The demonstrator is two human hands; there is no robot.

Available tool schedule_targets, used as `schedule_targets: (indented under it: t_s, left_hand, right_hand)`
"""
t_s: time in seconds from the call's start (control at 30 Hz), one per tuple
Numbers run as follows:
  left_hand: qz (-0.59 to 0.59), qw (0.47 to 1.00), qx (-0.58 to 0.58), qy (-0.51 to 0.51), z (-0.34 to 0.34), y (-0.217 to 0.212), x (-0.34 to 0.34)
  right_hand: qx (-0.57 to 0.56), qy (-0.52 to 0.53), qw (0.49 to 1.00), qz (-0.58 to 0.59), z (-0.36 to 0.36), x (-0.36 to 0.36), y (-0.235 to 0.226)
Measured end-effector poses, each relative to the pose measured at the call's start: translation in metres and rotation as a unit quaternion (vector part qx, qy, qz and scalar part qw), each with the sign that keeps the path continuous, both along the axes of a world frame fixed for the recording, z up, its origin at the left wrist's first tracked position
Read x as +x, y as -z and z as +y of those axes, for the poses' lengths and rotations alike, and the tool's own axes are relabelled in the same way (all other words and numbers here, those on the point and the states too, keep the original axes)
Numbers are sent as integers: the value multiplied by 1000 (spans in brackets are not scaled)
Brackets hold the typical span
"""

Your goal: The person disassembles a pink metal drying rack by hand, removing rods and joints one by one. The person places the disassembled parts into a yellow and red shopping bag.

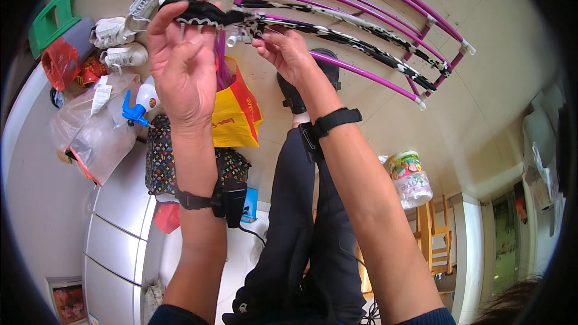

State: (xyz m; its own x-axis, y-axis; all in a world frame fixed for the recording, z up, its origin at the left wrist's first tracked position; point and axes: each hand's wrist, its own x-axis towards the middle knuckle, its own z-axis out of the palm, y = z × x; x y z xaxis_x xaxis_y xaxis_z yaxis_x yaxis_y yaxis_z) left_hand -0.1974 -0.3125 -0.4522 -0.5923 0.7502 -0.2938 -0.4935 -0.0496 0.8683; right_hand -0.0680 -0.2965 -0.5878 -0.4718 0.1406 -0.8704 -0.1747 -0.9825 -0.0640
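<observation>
My left hand (183, 75) is raised with its palm showing, its fingers hooked round a black cloth band (201, 13) with white wavy trim. That band is pulled out to the left from a gathered spot at the corner of a purple metal rack (361, 72). Two long strips of black-and-white patterned cloth (361, 45) lie along the rack and join at that spot. My right hand (288, 54) has its fingers curled in against the gathered cloth; their tips are partly hidden. Black straps with small devices circle both my wrists.
White sneakers (144, 3), a green plastic stool (54, 21) and a spray bottle (141, 102) are at left. Below my left hand are a yellow-red bag (238, 111) and a dark patterned bag (159, 156). A wrapped pack (410, 180) and wooden chair (435, 235) stand right.
</observation>
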Motion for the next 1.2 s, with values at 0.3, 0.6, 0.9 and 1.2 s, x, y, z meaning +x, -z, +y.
schedule_targets:
  t_s: [0.3, 0.6, 0.9, 1.2]
  left_hand:
    - [185, 914, -339, 125, -79, 102, 8]
    - [10, 922, -321, 217, -100, 149, 23]
    - [56, 898, -392, 189, -94, 104, 16]
    - [-3, 909, -345, 233, -44, -96, -20]
  right_hand:
    - [39, -153, 983, -89, -17, -9, -11]
    - [99, -30, 992, 75, -51, 59, -49]
    - [71, 198, 963, 166, -29, 212, -166]
    - [417, -308, 813, -266, 14, 182, -298]
